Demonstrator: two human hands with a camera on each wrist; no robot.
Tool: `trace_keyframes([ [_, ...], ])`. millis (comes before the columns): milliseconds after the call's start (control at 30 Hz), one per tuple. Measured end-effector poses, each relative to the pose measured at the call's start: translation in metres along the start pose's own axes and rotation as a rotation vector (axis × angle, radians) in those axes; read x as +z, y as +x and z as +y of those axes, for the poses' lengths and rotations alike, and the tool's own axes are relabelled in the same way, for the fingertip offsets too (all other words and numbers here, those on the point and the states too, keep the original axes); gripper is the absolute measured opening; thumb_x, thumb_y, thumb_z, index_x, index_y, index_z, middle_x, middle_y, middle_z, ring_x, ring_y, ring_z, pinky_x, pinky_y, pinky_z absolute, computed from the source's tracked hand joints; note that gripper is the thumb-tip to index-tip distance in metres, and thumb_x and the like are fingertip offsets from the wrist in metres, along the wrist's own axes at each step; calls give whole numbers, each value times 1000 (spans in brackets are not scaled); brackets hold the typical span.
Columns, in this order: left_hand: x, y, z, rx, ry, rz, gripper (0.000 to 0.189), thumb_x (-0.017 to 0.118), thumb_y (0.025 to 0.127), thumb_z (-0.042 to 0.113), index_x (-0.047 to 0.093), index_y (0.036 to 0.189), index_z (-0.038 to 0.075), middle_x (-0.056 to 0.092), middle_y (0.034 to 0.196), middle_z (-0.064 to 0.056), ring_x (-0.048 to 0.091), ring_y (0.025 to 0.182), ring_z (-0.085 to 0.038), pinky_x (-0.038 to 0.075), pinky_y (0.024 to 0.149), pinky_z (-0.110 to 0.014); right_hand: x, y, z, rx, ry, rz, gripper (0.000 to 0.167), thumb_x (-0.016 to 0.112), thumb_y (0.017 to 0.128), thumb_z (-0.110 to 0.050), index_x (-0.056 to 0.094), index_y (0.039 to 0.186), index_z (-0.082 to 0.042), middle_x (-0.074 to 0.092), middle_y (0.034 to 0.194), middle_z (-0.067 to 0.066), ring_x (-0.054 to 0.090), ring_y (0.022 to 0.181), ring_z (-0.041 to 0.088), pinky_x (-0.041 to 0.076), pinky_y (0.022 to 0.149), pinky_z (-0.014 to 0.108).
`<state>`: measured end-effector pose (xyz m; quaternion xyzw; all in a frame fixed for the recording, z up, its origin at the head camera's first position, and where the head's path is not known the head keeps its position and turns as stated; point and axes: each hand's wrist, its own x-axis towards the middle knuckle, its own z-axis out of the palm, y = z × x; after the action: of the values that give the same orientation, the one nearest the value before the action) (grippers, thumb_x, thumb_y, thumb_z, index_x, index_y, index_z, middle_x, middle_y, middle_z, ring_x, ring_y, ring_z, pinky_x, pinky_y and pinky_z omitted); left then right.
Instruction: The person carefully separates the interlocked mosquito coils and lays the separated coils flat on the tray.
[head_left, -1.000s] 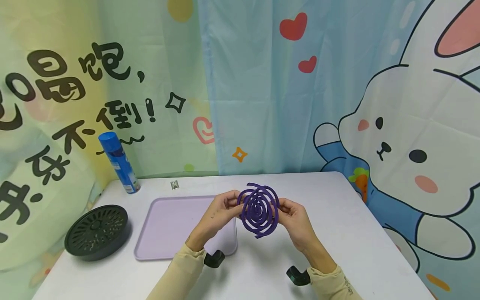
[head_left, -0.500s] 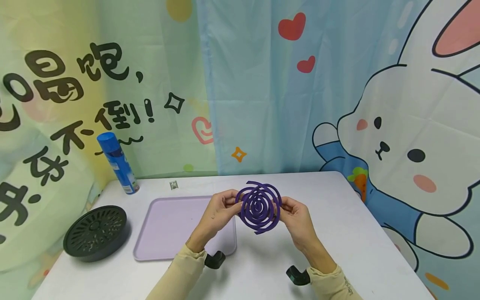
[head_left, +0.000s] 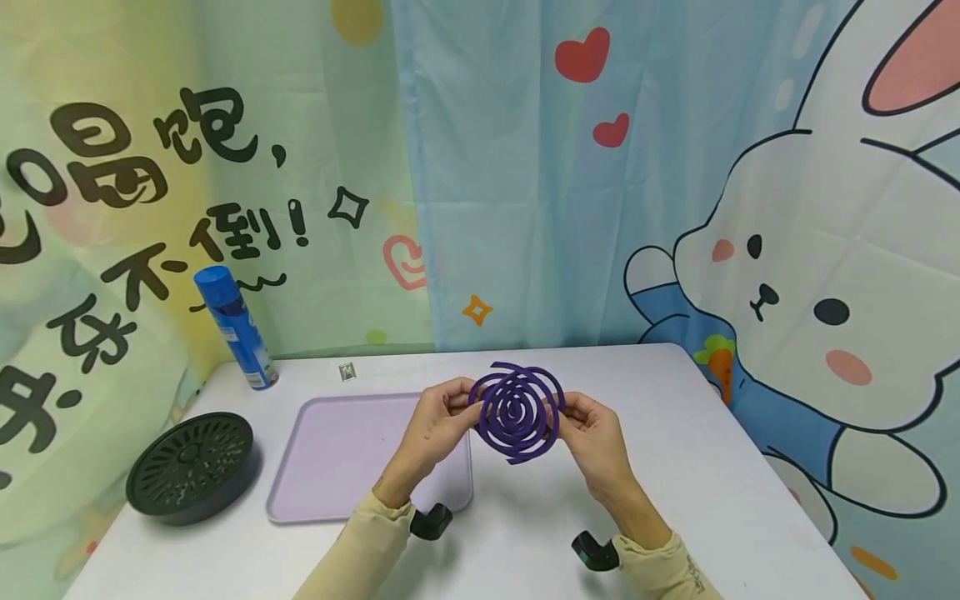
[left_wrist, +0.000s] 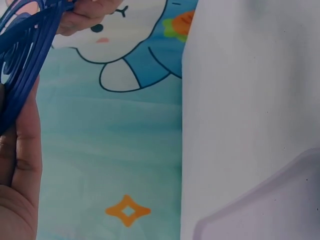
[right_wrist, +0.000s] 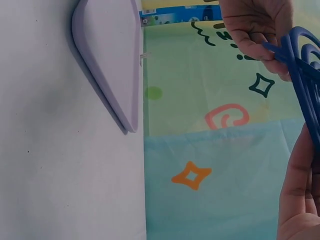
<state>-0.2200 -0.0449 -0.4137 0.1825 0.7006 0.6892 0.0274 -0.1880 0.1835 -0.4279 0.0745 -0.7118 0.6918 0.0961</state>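
Observation:
A dark purple mosquito coil (head_left: 514, 411), apparently a nested pair with overlapping strands, is held up above the table, its spiral face towards the head camera. My left hand (head_left: 438, 425) pinches its left edge between thumb and fingers. On the opposite edge, my right hand (head_left: 600, 437) grips the outer strand, fingertips partly hidden behind it. The left wrist view has the coil (left_wrist: 31, 75) at upper left, nearly edge-on, above the left hand's fingers (left_wrist: 29, 145). In the right wrist view, the coil (right_wrist: 300, 75) stands between both hands, some strands spread apart.
A lilac tray (head_left: 322, 467) lies on the white table (head_left: 675, 500), partly behind the left forearm. To its left stands a round black slotted holder (head_left: 191, 462). A blue spray can (head_left: 238, 329) and a small metal piece (head_left: 347, 371) are at the back.
The hands have moved slightly apart, and the coil has risen a little and spread wider between them. Both hands keep their hold on it.

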Motion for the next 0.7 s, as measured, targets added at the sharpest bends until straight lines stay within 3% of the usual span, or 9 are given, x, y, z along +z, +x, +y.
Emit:
trace_keyframes([
  [367,3,-1,2,23,44,16,12,70,92,2,68,102,-5,74,89,-16,68,73,-8,58,70,-25,-4,2,1,16,50,-64,22,68,96,-5,59,108,11,72,91,-1,71,82,11,60,79,24],
  [700,3,-2,4,17,66,30,13,72,91,3,69,101,-5,75,87,-15,69,71,-9,57,68,-22,-4,0,-2,14,50,-39,21,71,94,-4,61,107,10,73,90,0,72,81,11,60,79,24],
])
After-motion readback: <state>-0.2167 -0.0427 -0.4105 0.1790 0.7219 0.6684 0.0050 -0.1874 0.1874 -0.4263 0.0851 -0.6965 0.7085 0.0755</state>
